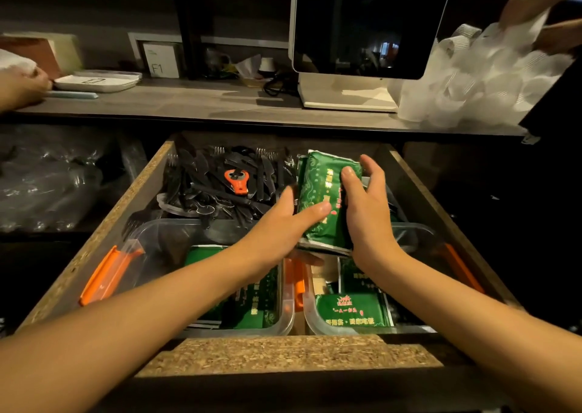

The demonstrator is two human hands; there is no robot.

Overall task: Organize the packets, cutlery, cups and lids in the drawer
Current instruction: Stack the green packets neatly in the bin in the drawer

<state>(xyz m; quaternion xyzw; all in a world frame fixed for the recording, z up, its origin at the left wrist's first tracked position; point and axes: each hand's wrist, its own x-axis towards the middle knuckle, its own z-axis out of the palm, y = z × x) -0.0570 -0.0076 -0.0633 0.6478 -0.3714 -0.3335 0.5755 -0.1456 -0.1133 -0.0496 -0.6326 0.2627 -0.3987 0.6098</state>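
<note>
Both hands' grip, left hand, right hand, enclosing green packets

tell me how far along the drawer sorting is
Partly done: green packets already lie in both clear tubs. In hand: left hand and right hand hold a stack of green packets. Left: black cutlery lies jumbled; cups sit on the counter.

Left hand fingertips hidden under the stack of green packets, and red print on the packets is too small to read. Both forearms cut off by bottom edge; packets in the two clear tubs partly covered by the arms. Another person's hands top right are blurred and cropped, as is the pile of white cups they touch.
</note>
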